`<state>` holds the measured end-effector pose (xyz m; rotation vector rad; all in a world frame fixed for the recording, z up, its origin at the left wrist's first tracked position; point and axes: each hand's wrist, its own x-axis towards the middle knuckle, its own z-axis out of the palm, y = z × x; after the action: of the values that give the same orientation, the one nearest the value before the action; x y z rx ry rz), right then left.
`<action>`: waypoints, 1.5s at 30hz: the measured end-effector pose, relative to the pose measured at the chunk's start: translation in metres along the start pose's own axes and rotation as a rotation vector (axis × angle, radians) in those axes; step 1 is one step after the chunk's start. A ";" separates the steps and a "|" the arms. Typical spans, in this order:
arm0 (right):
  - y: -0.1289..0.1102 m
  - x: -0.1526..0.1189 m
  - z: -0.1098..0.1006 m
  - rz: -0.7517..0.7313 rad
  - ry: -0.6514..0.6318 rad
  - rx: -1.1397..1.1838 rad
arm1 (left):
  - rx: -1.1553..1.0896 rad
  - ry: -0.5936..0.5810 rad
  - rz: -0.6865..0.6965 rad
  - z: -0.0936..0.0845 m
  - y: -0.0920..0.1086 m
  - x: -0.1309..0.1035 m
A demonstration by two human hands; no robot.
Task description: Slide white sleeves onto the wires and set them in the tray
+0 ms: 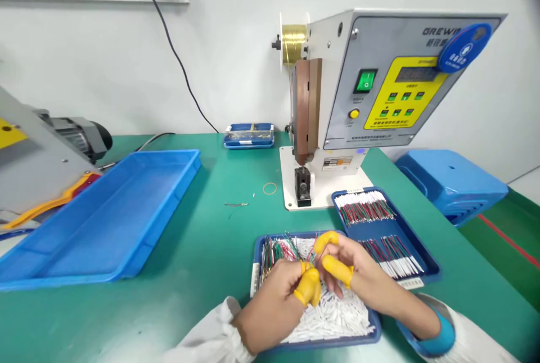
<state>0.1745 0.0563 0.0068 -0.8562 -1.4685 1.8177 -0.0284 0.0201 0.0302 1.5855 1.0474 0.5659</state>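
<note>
Above a blue tray (258, 250) filled with thin coloured wires (278, 250) and white sleeve-like pieces (337, 318), my two hands meet. My left hand (282, 298), with yellow finger cots on its thumb and finger, is closed in a pinch; thin red wires stick up at its fingertips. Close beside it, my right hand (358, 270) has its yellow-capped thumb and index finger curled towards each other in a loose pinch. What lies between those right fingertips is too fine to make out. A second blue tray (363, 232) holds two rows of white-ended red, green and dark wires.
A GREWIN bench machine (337, 93) with a gold wire spool (294, 42) stands behind the trays. A large blue tray (169, 194) lies left, beside another machine (42, 138). A small blue tray (248, 143), a rubber band (269, 188) and a loose wire (236, 204) are further back. A blue stool (455, 177) is at right.
</note>
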 end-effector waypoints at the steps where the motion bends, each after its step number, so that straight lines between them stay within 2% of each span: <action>1: 0.000 -0.003 0.002 0.006 -0.039 -0.034 | -0.058 -0.015 0.015 0.000 0.001 0.000; 4: -0.007 -0.012 0.006 -0.041 -0.097 -0.243 | -0.114 -0.045 0.038 0.001 0.001 -0.002; 8: -0.011 -0.019 0.007 -0.071 -0.075 -0.437 | -0.049 -0.045 0.016 0.004 -0.006 -0.004; 12: -0.003 -0.023 0.004 -0.139 -0.015 -0.530 | -0.012 -0.040 -0.020 0.006 -0.010 -0.001; 15: 0.000 -0.023 -0.004 -0.212 0.088 -0.429 | -0.047 -0.093 -0.019 0.004 -0.008 -0.003; 18: -0.001 -0.017 -0.014 -0.239 0.312 -0.086 | -0.112 -0.098 -0.031 0.000 -0.015 -0.009; 19: -0.001 -0.016 -0.017 -0.235 0.340 -0.004 | -0.159 -0.107 -0.041 0.000 -0.019 -0.011; 20: -0.001 -0.015 -0.018 -0.222 0.315 0.022 | -0.225 -0.131 -0.054 0.000 -0.023 -0.013; 23: 0.001 -0.018 -0.012 -0.115 0.032 -0.104 | -0.460 -0.200 -0.094 0.004 -0.031 -0.014; 25: 0.000 -0.022 -0.004 -0.063 -0.113 -0.176 | -0.555 -0.215 -0.102 0.007 -0.030 -0.012; 29: -0.006 -0.030 0.003 -0.147 -0.153 -0.379 | -0.562 -0.211 -0.134 0.010 -0.022 -0.011; 34: 0.010 -0.039 -0.006 -0.294 -0.076 -0.674 | -0.454 -0.200 -0.140 0.011 -0.014 -0.012; 38: 0.026 -0.042 -0.010 -0.558 0.013 -0.759 | -0.300 -0.175 -0.152 0.010 -0.013 -0.014; 40: 0.022 -0.036 -0.012 -0.534 0.094 -0.627 | -0.266 -0.176 -0.113 0.007 -0.015 -0.015; 43: 0.007 -0.024 -0.020 -0.385 0.291 -0.227 | -0.335 -0.148 -0.060 0.002 -0.019 -0.016; 45: 0.000 -0.019 -0.024 -0.396 0.362 -0.174 | -0.436 -0.155 -0.043 0.000 -0.020 -0.016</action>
<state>0.2045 0.0543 0.0050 -0.8528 -1.4484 1.1907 -0.0429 0.0066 0.0138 1.1992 0.7767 0.5858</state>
